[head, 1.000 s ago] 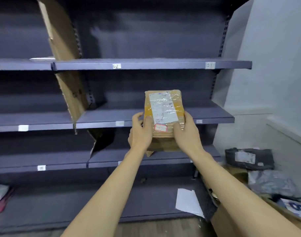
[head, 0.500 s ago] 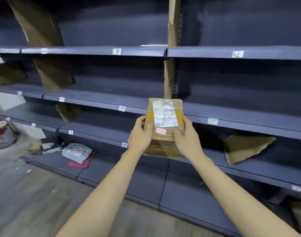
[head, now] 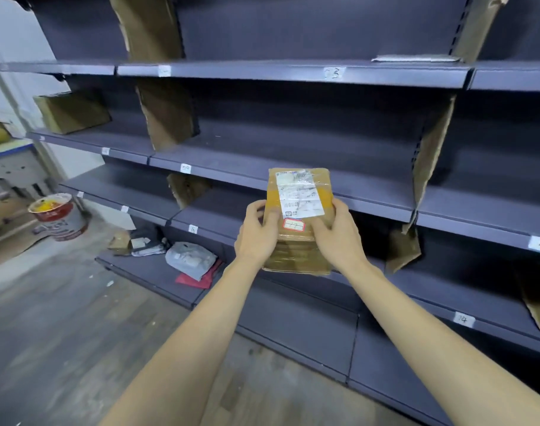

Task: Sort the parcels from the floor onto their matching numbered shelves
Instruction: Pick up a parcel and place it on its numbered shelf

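Note:
I hold a brown cardboard parcel (head: 298, 192) upright in front of me, wrapped in clear tape, with a white shipping label and a small red-framed sticker that reads 17. My left hand (head: 256, 235) grips its left edge and my right hand (head: 339, 236) grips its right edge, thumbs on the front face. Behind it runs a dark blue shelf unit (head: 293, 72) with small white number tags on the shelf lips: 03 (head: 334, 72), 09 (head: 185, 168), 16 (head: 193, 229) and 14 (head: 463, 318). Cardboard dividers (head: 431, 161) split the shelves into bays.
A brown box (head: 72, 110) lies on a left shelf. A grey mailer bag (head: 190, 259) over a red one and other small parcels (head: 141, 242) lie on the bottom shelf. A red and white bucket (head: 59, 221) stands on the wooden floor at left.
My view has swung further left along the shelves, from the 01 and 02 bays to the 03 bay. The parcel stays gripped in both hands in front of me.

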Available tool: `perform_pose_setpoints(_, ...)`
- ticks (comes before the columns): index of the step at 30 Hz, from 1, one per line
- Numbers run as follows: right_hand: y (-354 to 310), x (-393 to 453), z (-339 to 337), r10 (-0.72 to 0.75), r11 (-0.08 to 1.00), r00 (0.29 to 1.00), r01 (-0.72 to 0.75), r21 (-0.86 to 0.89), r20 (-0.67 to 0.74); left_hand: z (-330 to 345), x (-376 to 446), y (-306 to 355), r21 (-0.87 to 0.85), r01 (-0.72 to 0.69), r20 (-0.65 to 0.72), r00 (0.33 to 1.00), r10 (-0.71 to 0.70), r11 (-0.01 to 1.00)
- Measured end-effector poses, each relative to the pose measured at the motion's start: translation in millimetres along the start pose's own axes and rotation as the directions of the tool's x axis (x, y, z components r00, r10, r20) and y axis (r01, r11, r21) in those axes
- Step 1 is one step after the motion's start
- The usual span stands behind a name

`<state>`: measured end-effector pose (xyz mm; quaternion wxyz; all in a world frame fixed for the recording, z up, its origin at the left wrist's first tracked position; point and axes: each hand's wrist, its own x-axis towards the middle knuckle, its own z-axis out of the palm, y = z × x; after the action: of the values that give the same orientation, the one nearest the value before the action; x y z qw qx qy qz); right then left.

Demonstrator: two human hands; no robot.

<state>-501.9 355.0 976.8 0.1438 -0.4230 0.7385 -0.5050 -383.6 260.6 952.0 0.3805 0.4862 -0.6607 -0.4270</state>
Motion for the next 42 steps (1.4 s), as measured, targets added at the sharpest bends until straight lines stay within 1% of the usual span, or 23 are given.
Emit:
perform_pose_setpoints(3,-28,9,64,-0.004,1.000,1.000,0.004,-0.001,0.022,-53,33,-30,-0.009,-0.003,-0.032,0.999,0.003,1.000)
perform_pose_setpoints(8,-72,8,169,-0.002,1.000,1.000,0.002,0.019,0.025,-148,82,-74,0.023,0.004,-0.024,1.000,-0.004,1.000)
perform_pose_setpoints(12,-100,8,243,0.031,0.999,0.998,-0.032,0.026,0.057,-218,113,-104,0.047,0.046,-0.004,0.999,-0.046,0.998)
perform_pose_setpoints(17,-132,17,325,0.035,0.999,0.990,-0.035,-0.006,0.138,-286,146,-145,0.017,0.098,0.006,0.995,-0.098,0.995)
perform_pose_setpoints(20,-144,28,372,0.028,1.000,0.986,-0.027,-0.010,0.164,-317,171,-167,0.016,0.125,0.015,0.992,-0.125,0.992)
perform_pose_setpoints(23,-151,43,416,0.030,1.000,0.983,-0.029,-0.007,0.180,-344,199,-186,0.025,0.123,0.022,0.992,-0.123,0.992)
perform_pose_setpoints(29,-163,83,514,0.023,0.999,0.981,-0.027,0.017,0.193,-394,285,-242,0.029,0.137,-0.017,0.990,-0.137,0.990)
perform_pose_setpoints(34,-174,124,594,0.110,0.994,0.971,-0.107,-0.028,0.212,-433,354,-285,0.054,0.211,0.027,0.977,-0.212,0.976)
perform_pose_setpoints(39,-188,153,659,0.149,0.989,0.961,-0.141,-0.049,0.233,-473,407,-298,0.071,0.248,0.059,0.966,-0.252,0.966)
perform_pose_setpoints(42,-194,170,689,0.169,0.985,0.957,-0.159,-0.060,0.234,-488,438,-314,0.084,0.256,0.053,0.964,-0.261,0.963)
